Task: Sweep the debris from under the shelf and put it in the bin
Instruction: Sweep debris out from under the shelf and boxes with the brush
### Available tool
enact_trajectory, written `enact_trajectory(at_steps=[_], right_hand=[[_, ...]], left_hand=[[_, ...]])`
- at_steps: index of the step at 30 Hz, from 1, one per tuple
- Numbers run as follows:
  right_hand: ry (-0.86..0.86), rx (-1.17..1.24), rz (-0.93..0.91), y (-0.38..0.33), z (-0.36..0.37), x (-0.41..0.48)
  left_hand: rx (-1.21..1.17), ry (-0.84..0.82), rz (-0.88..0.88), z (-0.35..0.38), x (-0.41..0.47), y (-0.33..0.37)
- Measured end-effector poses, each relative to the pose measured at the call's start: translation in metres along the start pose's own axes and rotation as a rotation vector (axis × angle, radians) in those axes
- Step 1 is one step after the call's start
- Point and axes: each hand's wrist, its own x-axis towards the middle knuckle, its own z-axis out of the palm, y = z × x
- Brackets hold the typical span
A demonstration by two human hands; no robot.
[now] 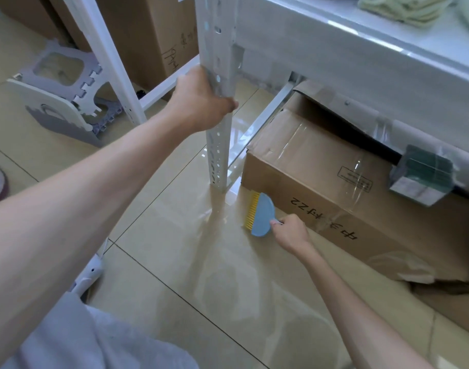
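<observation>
Shelf (pixel 334 57): cardboard box (pixel 321 166) beneath, on floor (pixel 174 262) | left hand (pixel 201 102): wrapped round front upright (pixel 218 145) | right hand (pixel 290 233): clasps brush (pixel 262 215), bristles down at box's near corner | debris, bin: not visible | step: sweeping out, probably; next: draw bristles outward.

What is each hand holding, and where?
Left hand grips the white perforated metal shelf post; right hand holds the blue yellow-bristled brush by its handle.
</observation>
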Motion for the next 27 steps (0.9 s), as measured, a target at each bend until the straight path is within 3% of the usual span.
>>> enact_trajectory(at_steps=[3,7,19,27], right_hand=[[-0.067,0.025,-0.053,-0.007,0.004,0.000],[-0.023,-0.086,-0.055,-0.012,0.009,0.005],[0.049,0.172,-0.137,-0.009,0.021,-0.001],[-0.352,0.151,-0.102,-0.051,0.060,-0.016]], left_hand=[[0.005,0.002,-0.005,0.000,-0.001,0.001],[0.024,0.006,-0.016,0.001,-0.001,-0.001],[0.052,0.009,-0.011,0.001,0.002,-0.005],[0.066,0.018,-0.017,0.002,0.004,-0.005]])
